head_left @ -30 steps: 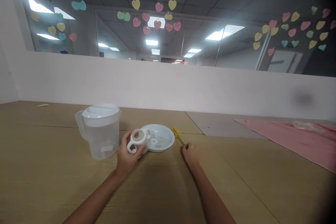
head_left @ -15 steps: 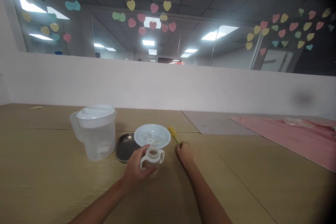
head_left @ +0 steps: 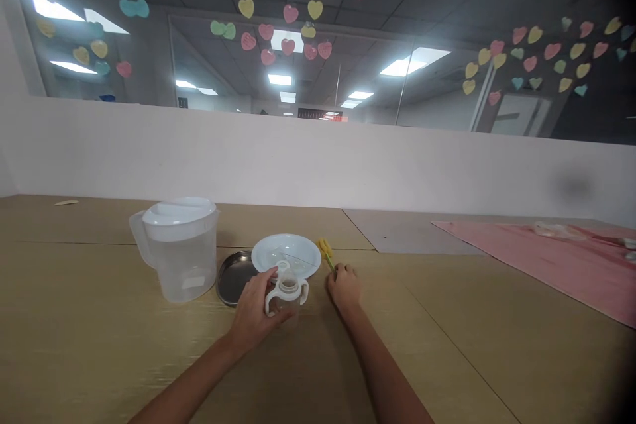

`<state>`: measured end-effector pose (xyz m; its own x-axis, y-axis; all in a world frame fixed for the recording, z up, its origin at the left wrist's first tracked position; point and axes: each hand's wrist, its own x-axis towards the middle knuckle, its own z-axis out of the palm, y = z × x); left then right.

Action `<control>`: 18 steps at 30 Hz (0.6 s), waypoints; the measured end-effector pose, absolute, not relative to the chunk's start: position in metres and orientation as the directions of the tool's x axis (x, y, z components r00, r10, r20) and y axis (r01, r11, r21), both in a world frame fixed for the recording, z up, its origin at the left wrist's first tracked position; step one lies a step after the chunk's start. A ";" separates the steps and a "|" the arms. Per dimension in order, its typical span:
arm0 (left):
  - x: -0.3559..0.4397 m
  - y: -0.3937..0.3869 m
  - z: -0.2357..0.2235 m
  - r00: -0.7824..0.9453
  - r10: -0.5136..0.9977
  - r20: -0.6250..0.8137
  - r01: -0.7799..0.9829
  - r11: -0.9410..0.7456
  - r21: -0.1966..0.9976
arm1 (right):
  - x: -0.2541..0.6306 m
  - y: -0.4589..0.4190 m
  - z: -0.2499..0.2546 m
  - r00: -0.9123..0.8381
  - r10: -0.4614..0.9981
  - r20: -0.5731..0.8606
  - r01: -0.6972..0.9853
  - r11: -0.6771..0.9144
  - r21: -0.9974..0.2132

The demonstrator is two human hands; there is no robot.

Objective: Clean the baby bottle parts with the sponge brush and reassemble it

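On the tabletop [head_left: 89, 318], a two-handled cup [head_left: 287, 297] is held beside a plate [head_left: 285, 243].
The left hand [head_left: 253, 301] wraps the cup; the right hand [head_left: 344, 288] curls against a brush [head_left: 324, 250] stem, grip unclear.

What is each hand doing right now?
Left hand: closed, holding a two-handled baby bottle.
Right hand: closed, holding a yellow bottle brush by its stem.

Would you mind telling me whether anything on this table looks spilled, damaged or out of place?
Nothing on the table looks spilled or knocked over. The one slightly odd thing is the two-handled cup in the left hand: a brownish tint shows inside it, perhaps residue, though it is too small to tell.
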<state>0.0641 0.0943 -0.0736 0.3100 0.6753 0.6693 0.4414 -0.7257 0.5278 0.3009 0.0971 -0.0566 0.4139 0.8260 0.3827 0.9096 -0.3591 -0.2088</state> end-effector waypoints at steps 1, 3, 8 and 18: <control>0.060 0.099 -0.069 0.269 0.653 0.707 0.435 -0.738 0.516 | 0.301 0.097 -0.056 0.407 0.815 0.414 0.913 -0.346 -0.216; 0.052 0.110 -0.056 0.152 0.625 0.766 0.424 -0.741 0.520 | 0.299 0.097 -0.053 0.386 0.781 0.490 0.922 -0.304 -0.241; 0.042 0.130 -0.025 0.161 0.622 0.766 0.462 -0.733 0.499 | 0.289 0.097 -0.052 0.285 0.728 0.623 0.954 -0.152 -0.259; 0.079 0.137 -0.037 0.309 0.640 0.704 0.479 -0.744 0.466 | 0.282 0.096 -0.058 0.143 0.721 0.678 0.971 0.031 -0.237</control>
